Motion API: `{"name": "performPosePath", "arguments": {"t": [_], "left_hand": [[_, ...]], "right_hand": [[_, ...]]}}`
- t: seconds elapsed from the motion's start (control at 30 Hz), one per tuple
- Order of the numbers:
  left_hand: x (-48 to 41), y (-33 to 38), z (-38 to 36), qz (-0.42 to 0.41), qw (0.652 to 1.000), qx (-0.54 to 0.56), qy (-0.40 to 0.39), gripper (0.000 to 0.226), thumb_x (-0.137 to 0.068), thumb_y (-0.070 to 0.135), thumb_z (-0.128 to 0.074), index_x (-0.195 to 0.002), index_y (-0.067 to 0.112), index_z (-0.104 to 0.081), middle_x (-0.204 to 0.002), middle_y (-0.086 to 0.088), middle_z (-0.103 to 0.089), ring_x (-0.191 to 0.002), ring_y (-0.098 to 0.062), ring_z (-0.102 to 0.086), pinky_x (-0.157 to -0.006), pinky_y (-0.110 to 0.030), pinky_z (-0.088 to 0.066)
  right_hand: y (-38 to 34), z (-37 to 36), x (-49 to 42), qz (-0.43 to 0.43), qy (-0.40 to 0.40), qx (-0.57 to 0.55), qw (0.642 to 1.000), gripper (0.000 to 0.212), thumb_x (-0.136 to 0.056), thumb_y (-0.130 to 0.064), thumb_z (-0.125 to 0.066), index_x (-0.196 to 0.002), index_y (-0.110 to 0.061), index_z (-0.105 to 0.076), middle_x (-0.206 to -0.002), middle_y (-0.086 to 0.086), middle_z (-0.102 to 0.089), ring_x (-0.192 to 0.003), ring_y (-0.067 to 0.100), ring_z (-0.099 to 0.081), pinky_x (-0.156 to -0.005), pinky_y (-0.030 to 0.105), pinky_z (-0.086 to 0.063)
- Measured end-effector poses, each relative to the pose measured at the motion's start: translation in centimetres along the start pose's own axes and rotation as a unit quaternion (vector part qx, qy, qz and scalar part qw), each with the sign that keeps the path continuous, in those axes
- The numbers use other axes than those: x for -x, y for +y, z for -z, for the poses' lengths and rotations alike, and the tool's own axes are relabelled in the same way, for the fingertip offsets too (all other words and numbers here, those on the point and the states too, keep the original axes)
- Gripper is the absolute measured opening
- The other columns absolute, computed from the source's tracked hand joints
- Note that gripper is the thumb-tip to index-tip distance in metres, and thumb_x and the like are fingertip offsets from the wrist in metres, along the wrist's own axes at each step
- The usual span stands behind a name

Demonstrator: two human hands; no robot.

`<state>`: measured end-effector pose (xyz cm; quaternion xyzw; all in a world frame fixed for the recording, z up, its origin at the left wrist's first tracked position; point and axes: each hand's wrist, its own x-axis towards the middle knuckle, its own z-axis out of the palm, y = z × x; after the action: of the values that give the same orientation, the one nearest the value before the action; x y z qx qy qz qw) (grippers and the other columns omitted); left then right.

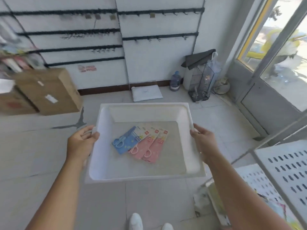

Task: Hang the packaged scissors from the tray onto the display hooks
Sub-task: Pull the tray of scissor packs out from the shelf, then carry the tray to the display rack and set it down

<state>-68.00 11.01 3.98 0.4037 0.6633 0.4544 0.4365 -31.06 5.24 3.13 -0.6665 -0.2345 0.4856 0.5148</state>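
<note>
- Far left is pretty much a smear: some colourful stock on a shelf, cut off by the frame edge, can't tell what it is.
- Two cardboard boxes sit on the floor near the left wall, labels too blurred to read.
- Left hand is curled around the tray's left rim, thumb on top, fingers tucked under so they're mostly hidden.
- The white tray is held level out in front, over a pale tiled floor.
- Three scissor packs lie fanned and overlapping in the middle of the tray: a blue pack on the left, two pink packs to its right. Print on the cards is unreadable.
- Far wall has white panels with dark rails of hooks, mostly bare, a few small tags hanging up top. Open floor lies between the tray and that wall.
- Right hand is closed on the tray's right rim the same way.
- Far right corner: water jug, a covered rack, then a glass door.
- Near right, a perforated white shelf crowds in, cut off by the edge.
</note>
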Motion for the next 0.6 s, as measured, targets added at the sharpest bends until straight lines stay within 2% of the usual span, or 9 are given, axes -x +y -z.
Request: {"name": "performPosePath", "arguments": {"t": [0.07, 0.17, 0.27, 0.4, 0.5, 0.6], "left_hand": [[0.0, -0.5, 2.4, 0.008, 0.999, 0.011, 0.038, 0.040, -0.088, 0.006, -0.072, -0.127, 0.013, -0.065, -0.126, -0.014, -0.065, -0.117, -0.028, -0.064, -0.102, -0.044, -0.049], [-0.3, -1.1, 5.8, 0.023, 0.995, 0.024, 0.093, 0.041, -0.092, 0.002, -0.067, -0.132, 0.005, -0.061, -0.118, -0.006, -0.061, -0.105, -0.021, -0.061, -0.089, -0.032, -0.047], [-1.4, -1.7, 8.9, 0.038, 0.989, 0.041, 0.134, 0.042, -0.092, 0.001, -0.066, -0.133, 0.004, -0.060, -0.116, -0.006, -0.062, -0.101, -0.020, -0.061, -0.086, -0.031, -0.046], [-4.9, -2.4, 13.5, 0.046, 0.984, 0.049, 0.167, 0.041, -0.092, 0.003, -0.068, -0.132, 0.006, -0.061, -0.118, -0.010, -0.063, -0.102, -0.022, -0.062, -0.087, -0.033, -0.047], [-8.5, -2.2, 17.0, 0.035, 0.981, 0.058, 0.183, 0.041, -0.091, 0.005, -0.069, -0.132, 0.008, -0.062, -0.124, -0.011, -0.063, -0.108, -0.025, -0.064, -0.088, -0.035, -0.046], [-12.0, -2.0, 20.8, 0.032, 0.979, 0.059, 0.194, 0.040, -0.089, 0.009, -0.072, -0.128, 0.014, -0.065, -0.125, -0.013, -0.068, -0.106, -0.027, -0.067, -0.088, -0.038, -0.050]], "right_hand": [[-0.5, -2.7, -0.9, -0.006, -0.040, 0.019, 0.999, 0.037, -0.099, -0.003, -0.058, -0.135, -0.011, -0.063, -0.098, -0.002, -0.075, -0.069, 0.010, -0.073, -0.061, 0.024, -0.058], [-1.0, -7.2, -1.9, -0.015, -0.089, 0.041, 0.995, 0.038, -0.099, -0.001, -0.056, -0.135, -0.008, -0.063, -0.110, 0.008, -0.075, -0.069, 0.011, -0.072, -0.050, 0.017, -0.054], [-1.1, -12.1, -3.0, -0.012, -0.132, 0.056, 0.990, 0.032, -0.099, 0.001, -0.055, -0.126, -0.011, -0.068, -0.090, 0.002, -0.075, -0.058, 0.006, -0.072, -0.048, 0.017, -0.054], [-1.5, -19.4, -4.8, -0.004, -0.158, 0.078, 0.984, 0.029, -0.098, -0.001, -0.057, -0.112, -0.022, -0.071, -0.074, -0.011, -0.077, -0.059, 0.006, -0.071, -0.047, 0.016, -0.052], [-2.3, -25.3, -5.6, 0.004, -0.173, 0.094, 0.980, 0.030, -0.098, -0.006, -0.058, -0.120, -0.022, -0.070, -0.093, -0.004, -0.076, -0.074, 0.012, -0.070, -0.051, 0.018, -0.051], [-2.8, -30.8, -6.6, 0.017, -0.195, 0.105, 0.975, 0.032, -0.099, -0.006, -0.056, -0.125, -0.019, -0.070, -0.098, 0.002, -0.075, -0.071, 0.012, -0.071, -0.056, 0.020, -0.054]]}}
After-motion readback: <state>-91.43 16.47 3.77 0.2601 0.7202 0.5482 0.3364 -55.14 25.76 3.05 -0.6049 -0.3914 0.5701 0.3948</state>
